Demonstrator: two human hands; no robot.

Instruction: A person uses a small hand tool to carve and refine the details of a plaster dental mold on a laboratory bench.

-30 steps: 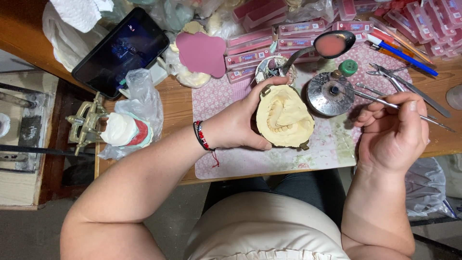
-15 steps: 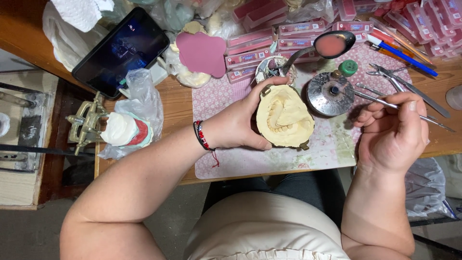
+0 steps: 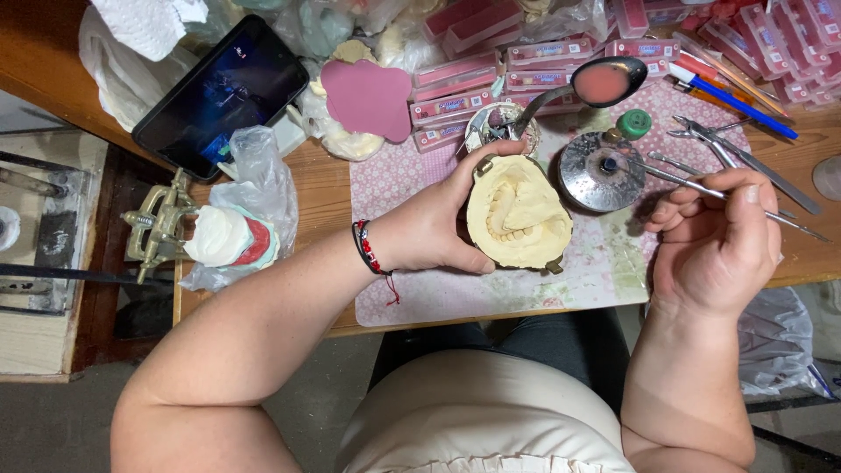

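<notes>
My left hand (image 3: 434, 223) grips a pale yellow dental cast (image 3: 517, 213) with a row of teeth in it, holding it just above a pink flowered mat (image 3: 412, 293). A red and black bracelet sits on that wrist. To the right, my right hand (image 3: 718, 241) is closed around a thin metal instrument (image 3: 692, 186) whose tip points left toward a round metal lid (image 3: 600, 171). The two hands are apart, with the cast between them.
A ladle with pink wax (image 3: 603, 83), a green cap (image 3: 633, 123), metal pliers (image 3: 714, 140) and a blue pen (image 3: 736, 101) lie behind. Pink boxes (image 3: 491, 74) line the back. A dark phone (image 3: 219, 92), brass articulator (image 3: 162, 223) and bagged plaster model (image 3: 229, 238) sit left.
</notes>
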